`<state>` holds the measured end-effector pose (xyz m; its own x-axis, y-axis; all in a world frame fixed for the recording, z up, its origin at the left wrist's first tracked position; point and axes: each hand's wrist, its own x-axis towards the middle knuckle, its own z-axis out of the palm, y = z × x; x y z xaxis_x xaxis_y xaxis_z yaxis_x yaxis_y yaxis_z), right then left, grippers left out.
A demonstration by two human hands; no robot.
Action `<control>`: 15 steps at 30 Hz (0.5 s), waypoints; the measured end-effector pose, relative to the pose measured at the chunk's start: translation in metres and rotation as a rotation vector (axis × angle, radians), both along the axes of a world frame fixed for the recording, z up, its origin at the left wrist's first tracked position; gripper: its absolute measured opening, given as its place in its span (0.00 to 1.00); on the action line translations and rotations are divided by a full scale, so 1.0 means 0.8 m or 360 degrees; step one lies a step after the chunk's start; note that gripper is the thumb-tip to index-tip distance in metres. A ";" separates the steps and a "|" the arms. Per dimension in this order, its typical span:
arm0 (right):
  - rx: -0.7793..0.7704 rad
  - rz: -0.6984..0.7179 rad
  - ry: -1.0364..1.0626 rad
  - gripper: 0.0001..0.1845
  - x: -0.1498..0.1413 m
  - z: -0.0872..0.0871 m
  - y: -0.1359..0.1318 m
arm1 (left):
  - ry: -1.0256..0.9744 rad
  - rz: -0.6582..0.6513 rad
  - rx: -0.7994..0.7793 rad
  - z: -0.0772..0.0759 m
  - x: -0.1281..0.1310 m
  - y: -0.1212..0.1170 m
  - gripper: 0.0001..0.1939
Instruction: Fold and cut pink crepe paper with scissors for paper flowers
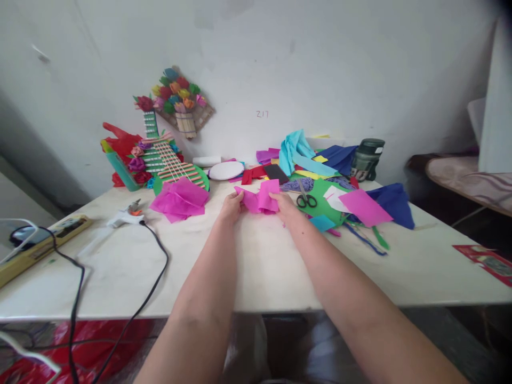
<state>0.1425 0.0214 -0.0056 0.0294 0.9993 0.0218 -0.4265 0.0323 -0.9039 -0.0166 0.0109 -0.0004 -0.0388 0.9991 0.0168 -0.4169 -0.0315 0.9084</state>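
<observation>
A creased piece of pink crepe paper [269, 196] is stretched between my two hands, just above the white table. My left hand [232, 206] pinches its left edge. On the other side, my right hand [283, 204] grips the right edge, where the paper stands up in a fold. Black-handled scissors [306, 200] lie right of my right hand, partly on green paper [326, 192]. To the left is a loose stack of pink paper sheets [181, 200], in front of a guitar-shaped craft piece [172, 160] decorated with paper flowers.
A glue gun [127, 214], black cable [158, 245] and power strip [64, 229] occupy the left side. Behind my hands lie a dark phone [276, 173] and a white disc [226, 170]. Coloured paper, yarn and a dark bottle [367, 160] fill the right back.
</observation>
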 end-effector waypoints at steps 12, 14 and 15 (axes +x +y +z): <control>-0.0118 -0.0042 0.0033 0.06 -0.001 0.013 -0.010 | -0.0128 -0.0254 0.0238 0.004 -0.003 -0.007 0.09; -0.0126 -0.0022 0.0002 0.05 -0.001 0.014 -0.012 | -0.0121 -0.0164 0.0236 0.004 -0.004 -0.004 0.05; -0.0145 -0.0007 -0.0021 0.05 0.000 0.015 -0.013 | -0.0113 -0.0118 0.0223 0.004 -0.004 -0.003 0.03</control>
<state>0.1423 0.0110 0.0067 0.0342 0.9970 -0.0688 -0.4147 -0.0485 -0.9086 -0.0198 0.0089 0.0025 0.0287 0.9873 0.1563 -0.4856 -0.1229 0.8655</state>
